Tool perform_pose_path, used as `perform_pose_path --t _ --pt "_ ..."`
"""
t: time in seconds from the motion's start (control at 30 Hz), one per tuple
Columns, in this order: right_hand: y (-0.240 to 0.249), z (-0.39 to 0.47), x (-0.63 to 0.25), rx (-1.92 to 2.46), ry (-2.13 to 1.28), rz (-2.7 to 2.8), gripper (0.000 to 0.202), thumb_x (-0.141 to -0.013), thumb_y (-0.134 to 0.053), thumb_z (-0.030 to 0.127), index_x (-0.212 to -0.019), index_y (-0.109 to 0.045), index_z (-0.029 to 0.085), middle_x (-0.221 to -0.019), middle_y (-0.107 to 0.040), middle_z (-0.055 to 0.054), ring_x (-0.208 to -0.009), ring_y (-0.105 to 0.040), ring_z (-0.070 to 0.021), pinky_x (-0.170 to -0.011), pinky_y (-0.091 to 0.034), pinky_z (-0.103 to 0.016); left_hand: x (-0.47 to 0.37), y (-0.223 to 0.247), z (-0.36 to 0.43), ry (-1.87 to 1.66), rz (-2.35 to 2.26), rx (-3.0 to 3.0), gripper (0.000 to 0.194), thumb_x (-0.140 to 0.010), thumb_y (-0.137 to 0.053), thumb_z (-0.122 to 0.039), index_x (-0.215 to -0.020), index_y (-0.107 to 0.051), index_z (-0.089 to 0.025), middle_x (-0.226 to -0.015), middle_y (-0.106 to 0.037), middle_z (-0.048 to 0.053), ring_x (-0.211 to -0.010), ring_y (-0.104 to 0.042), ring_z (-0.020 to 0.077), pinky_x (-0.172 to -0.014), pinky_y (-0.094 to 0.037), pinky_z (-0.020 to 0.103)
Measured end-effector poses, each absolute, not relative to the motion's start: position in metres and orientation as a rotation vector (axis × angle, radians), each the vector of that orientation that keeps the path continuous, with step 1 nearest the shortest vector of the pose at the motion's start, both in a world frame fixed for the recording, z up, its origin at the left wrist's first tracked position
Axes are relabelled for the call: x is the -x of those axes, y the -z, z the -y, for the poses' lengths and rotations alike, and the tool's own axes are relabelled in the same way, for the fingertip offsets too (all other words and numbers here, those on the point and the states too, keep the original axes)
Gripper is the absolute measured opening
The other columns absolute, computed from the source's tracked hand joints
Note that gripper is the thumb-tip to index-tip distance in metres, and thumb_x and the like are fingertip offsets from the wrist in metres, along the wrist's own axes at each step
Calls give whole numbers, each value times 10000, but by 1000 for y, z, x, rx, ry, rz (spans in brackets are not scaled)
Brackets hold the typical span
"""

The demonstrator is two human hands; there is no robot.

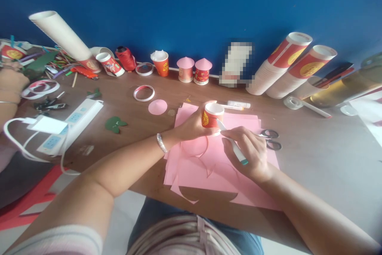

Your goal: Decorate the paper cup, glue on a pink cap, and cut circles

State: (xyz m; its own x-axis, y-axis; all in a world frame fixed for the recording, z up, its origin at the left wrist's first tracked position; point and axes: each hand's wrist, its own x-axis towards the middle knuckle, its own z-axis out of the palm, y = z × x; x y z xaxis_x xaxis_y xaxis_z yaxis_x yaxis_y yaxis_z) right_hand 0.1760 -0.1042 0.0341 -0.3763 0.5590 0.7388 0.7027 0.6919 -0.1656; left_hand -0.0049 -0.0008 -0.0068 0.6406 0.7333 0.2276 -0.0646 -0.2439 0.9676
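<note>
My left hand (195, 124) is wrapped round a short red paper cup (213, 119) with a gold print and a white rim, held upright. A white marker with a green end (238, 151) is in my right hand (249, 149), its upper tip at the cup's right side. Whether the tip touches the cup I cannot tell. Under both hands lie stacked pink paper sheets (205, 167) with curved cuts along the front edge. Black-handled scissors (273, 139) rest at the sheets' right edge, partly behind my right hand. Two pens (238, 104) lie behind the cup.
A pink paper cone (157, 107) and a cut ring (143, 93) lie left of the sheets. Two cone-topped cups (201, 72) stand behind. Tall cup stacks (286, 68) lean at back right. A power strip (71, 127) is at left, near another person's hand (13, 78).
</note>
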Motion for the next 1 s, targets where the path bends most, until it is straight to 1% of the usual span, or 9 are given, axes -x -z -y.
perform_pose_path --t 0.13,0.3,0.5,0.6,0.7,0.8,0.9,1.0 --pt "-33 104 -175 962 230 2087 359 -937 -576 53 -1260 -608 205 -795 -667 -23 -643 -643 -170 -560 -486 -276 5 7 1 -824 -575 -1659 804 -758 -800 -309 -1464 -430 -200 -1141 -668 112 -1094 -647 294 -963 -563 482" --pt "-32 104 -173 958 230 2112 262 -943 -576 59 -1169 -617 185 -785 -663 -28 -647 -639 -166 -565 -496 -274 7 8 2 -805 -633 -1675 875 -769 -836 -327 -1518 -398 -216 -1278 -634 147 -1146 -641 301 -1014 -546 502" --pt "-31 106 -171 971 199 2135 249 -934 -576 55 -1139 -629 184 -797 -665 -25 -643 -626 -155 -551 -484 -270 8 14 0 -824 -638 -1710 947 -730 -884 -410 -1531 -405 -248 -1428 -569 168 -1302 -576 350 -1089 -510 516" --pt "-31 107 -170 976 199 2142 231 -930 -580 48 -1112 -624 184 -803 -666 -25 -651 -627 -153 -554 -481 -270 7 17 0 -843 -631 -1726 946 -732 -885 -427 -1529 -409 -245 -1476 -543 180 -1354 -541 366 -1111 -492 518" --pt "-30 107 -170 976 187 2149 227 -924 -580 41 -1099 -619 180 -802 -665 -25 -645 -624 -152 -550 -479 -270 7 17 0 -849 -630 -1728 938 -736 -882 -405 -1528 -403 -249 -1507 -517 181 -1381 -522 367 -1131 -477 512" --pt "-31 107 -171 951 188 2142 233 -927 -583 42 -1114 -614 176 -792 -664 -27 -646 -622 -156 -552 -491 -275 7 15 0 -844 -611 -1731 942 -741 -873 -389 -1533 -383 -249 -1482 -520 180 -1341 -547 354 -1108 -493 506" --pt "-32 107 -173 920 191 2119 263 -931 -588 49 -1159 -611 179 -801 -671 -35 -664 -640 -166 -569 -514 -283 7 12 0 -831 -587 -1734 921 -748 -859 -396 -1524 -386 -250 -1381 -569 159 -1232 -599 330 -1039 -533 498" --pt "-33 106 -174 929 203 2105 290 -940 -574 60 -1194 -618 192 -803 -665 -32 -663 -641 -168 -559 -509 -282 7 10 1 -813 -592 -1726 866 -766 -842 -383 -1502 -408 -248 -1290 -609 137 -1152 -626 307 -996 -552 484"
